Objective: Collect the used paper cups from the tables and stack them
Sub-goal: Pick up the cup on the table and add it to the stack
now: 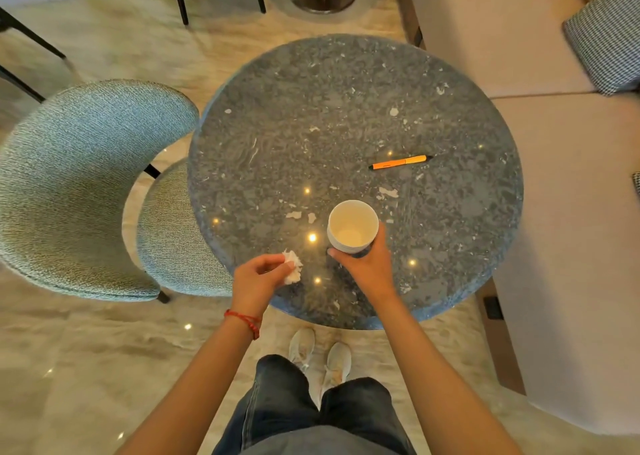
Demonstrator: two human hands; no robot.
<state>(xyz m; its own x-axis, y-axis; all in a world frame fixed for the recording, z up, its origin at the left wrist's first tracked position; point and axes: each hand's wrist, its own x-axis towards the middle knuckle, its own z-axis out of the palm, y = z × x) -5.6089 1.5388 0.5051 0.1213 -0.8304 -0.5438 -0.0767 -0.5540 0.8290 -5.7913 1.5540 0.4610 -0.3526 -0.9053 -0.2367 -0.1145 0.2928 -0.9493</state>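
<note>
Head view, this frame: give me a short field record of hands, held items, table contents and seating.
left hand: pinches a crumpled white tissue
right hand: grips a white paper cup from the near side, upright
cup contents: looks empty
table: round, dark speckled stone
other item on table: orange pen, lying flat, apart from the cup
seating: teal chair at left, beige bench at right

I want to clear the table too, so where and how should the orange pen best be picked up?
Pinch the orange pen across the middle of its barrel, coming straight down from above. It lies flat on the round table, apart from the cup, with open tabletop along both long sides for fingertips.
</note>
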